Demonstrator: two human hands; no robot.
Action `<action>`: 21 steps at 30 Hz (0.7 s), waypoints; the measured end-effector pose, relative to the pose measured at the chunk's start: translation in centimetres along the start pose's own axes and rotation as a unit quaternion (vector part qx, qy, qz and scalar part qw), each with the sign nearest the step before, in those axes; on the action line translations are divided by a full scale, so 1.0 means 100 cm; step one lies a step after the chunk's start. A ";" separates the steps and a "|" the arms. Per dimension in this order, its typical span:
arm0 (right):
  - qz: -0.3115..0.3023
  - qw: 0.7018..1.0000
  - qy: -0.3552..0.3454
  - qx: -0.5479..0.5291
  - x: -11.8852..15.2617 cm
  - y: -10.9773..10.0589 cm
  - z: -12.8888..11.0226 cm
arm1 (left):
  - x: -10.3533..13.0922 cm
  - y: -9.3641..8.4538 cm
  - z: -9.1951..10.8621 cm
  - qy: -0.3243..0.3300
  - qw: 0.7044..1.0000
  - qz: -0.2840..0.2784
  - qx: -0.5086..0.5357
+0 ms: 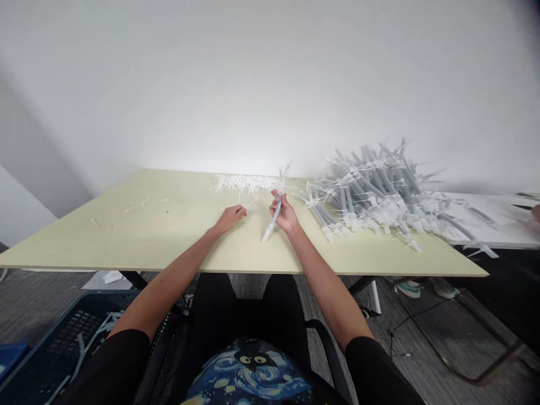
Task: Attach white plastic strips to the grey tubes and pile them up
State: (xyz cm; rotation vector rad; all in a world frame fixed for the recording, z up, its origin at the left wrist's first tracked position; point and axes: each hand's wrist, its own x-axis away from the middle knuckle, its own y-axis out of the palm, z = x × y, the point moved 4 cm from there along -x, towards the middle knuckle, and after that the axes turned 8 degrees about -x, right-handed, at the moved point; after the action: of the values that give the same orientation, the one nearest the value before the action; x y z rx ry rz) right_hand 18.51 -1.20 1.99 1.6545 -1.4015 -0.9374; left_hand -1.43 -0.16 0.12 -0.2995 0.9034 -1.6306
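Observation:
My left hand (231, 218) is closed in a pinch over the middle of the table. From its fingertips sticks out a thin white strip (253, 201) that looks like a cable tie. Beside it, my right hand (285, 212) grips a grey flexible tube (277, 209) with clear plastic at both ends, held tilted just above the table. Behind both hands lies a loose heap of white cable ties (244, 183). To the right is a large pile of similar grey tubes (379, 188), many with white strips sticking out.
A pale yellow table (139, 242) stands against a white wall. A few stray white strips (138, 206) lie on its left. A dark plastic basket (63, 326) with tube pieces sits on the floor at left. At the right edge another person's hand (535, 216) shows, blurred, by a white table (476, 208).

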 end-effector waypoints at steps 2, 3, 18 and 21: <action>-0.024 0.999 0.026 -0.022 0.000 0.004 0.006 | 0.000 0.000 0.002 0.001 1.000 -0.003 -0.007; -0.037 0.998 0.038 -0.027 0.001 0.005 0.009 | 0.000 0.000 0.002 -0.001 1.000 -0.001 -0.011; -0.027 0.990 0.015 0.135 -0.003 -0.003 0.024 | -0.005 0.001 0.000 0.039 0.999 0.008 -0.006; -0.010 0.983 -0.005 0.184 -0.005 -0.007 0.029 | -0.005 0.001 0.004 0.042 0.999 -0.003 0.015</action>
State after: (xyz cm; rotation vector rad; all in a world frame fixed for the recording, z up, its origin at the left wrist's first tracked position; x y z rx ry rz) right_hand 16.16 -0.89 0.11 1.9356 -1.6412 -0.7270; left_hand -0.98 0.16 0.45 -0.2141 0.9404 -1.6709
